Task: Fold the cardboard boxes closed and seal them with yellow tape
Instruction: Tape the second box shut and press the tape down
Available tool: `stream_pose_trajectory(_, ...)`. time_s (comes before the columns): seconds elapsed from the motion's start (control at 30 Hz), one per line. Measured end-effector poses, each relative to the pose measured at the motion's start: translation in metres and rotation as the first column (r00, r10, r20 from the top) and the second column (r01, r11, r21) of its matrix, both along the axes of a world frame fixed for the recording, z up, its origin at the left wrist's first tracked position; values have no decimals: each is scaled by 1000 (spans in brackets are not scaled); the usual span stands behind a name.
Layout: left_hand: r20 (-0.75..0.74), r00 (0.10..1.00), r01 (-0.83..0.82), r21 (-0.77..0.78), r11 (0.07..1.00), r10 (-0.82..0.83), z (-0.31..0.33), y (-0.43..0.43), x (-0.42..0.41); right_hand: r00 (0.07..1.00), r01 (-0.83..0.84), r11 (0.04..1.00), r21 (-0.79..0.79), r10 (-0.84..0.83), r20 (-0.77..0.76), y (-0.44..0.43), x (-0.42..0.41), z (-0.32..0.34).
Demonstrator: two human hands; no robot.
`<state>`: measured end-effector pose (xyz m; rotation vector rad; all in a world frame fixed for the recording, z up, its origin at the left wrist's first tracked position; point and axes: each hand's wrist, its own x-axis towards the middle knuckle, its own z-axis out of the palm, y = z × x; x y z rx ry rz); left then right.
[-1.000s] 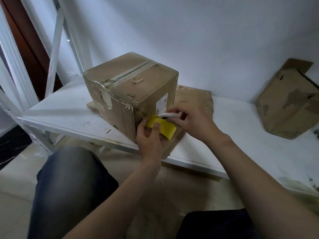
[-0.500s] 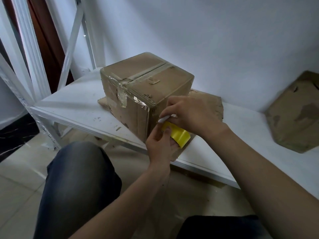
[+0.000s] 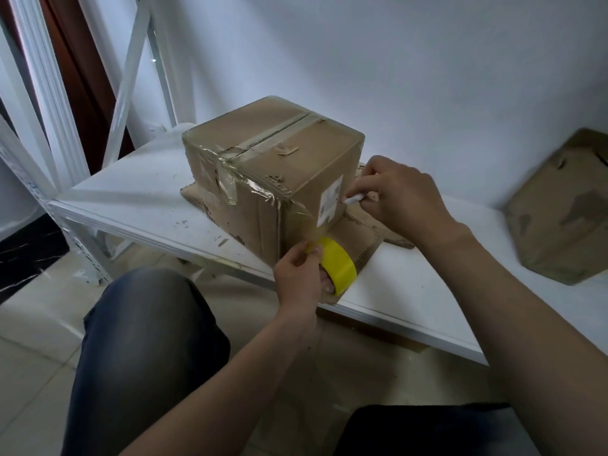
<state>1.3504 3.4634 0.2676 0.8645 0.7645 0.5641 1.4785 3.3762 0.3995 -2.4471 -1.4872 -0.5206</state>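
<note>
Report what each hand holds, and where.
Left hand: yellow tape roll, fingers in its core. Right hand: thin white tool, by its rear end.

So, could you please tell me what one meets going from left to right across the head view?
White diagonal shelf brace → cardboard box → right hand holding a white tool → flattened cardboard.

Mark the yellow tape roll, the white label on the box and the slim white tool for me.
yellow tape roll (image 3: 340,263), head view, on its outer yellow band.
white label (image 3: 330,200), head view, middle of the sticker.
slim white tool (image 3: 353,199), head view, on its exposed tip end.
</note>
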Motion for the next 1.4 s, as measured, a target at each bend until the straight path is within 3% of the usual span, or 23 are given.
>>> stream_pose_trajectory(0.17,13,998,70,-101,992,-69,-8,-15,1,988,-118,993,21,120,-93,-7,-8,-15)
stream_pose_trajectory(0.23,-1,996,84,-55,995,-85,-9,-15,3,985,-50,996,69,61,-161,-18,1,-28)
stream_pose_trajectory(0.3,-28,994,108,11,994,-108,-9,-11,3,950,119,993,-23,-121,-288,-37,16,-49)
stream_pose_trajectory(0.37,-79,986,152,105,983,-144,-10,-7,3,823,247,945,-213,-320,-469,-60,30,-77)
stream_pose_trajectory(0.47,-158,970,217,241,946,-183,-15,-3,3,600,290,872,-394,-486,-635,-86,43,-120)
stream_pose_trajectory(0.57,-212,954,276,330,903,-213,-16,-2,4,432,380,856,-351,-500,-750,-98,49,-150)
stream_pose_trajectory(0.63,-245,938,326,375,868,-246,-14,-1,4,370,433,849,-302,-473,-800,-100,51,-156)
stream_pose_trajectory(0.7,-281,921,370,410,834,-271,-12,2,2,393,462,846,-265,-464,-794,-98,53,-155)
stream_pose_trajectory(0.8,-316,900,414,411,812,-300,-8,10,-3,531,439,895,-86,-335,-779,-84,49,-135)
stream_pose_trajectory(0.9,-328,888,435,377,818,-321,1,18,-12,658,273,933,235,-2,-753,-55,26,-98)
stream_pose_trajectory(1.0,-378,860,487,404,774,-343,12,28,-23,793,-11,903,430,270,-546,-13,3,-64)
stream_pose_trajectory(1.1,-468,815,567,516,642,-343,17,43,-32,873,-226,876,427,376,-310,31,-6,-43)
stream_pose_trajectory(1.2,-534,790,604,590,536,-302,23,55,-36,863,-377,850,368,467,-194,65,-7,-34)
stream_pose_trajectory(1.3,-536,787,608,592,529,-304,27,63,-38,859,-450,859,243,491,-148,86,1,-38)
stream_pose_trajectory(1.4,-519,793,602,589,538,-319,27,70,-40,866,-470,852,231,496,-67,94,14,-49)
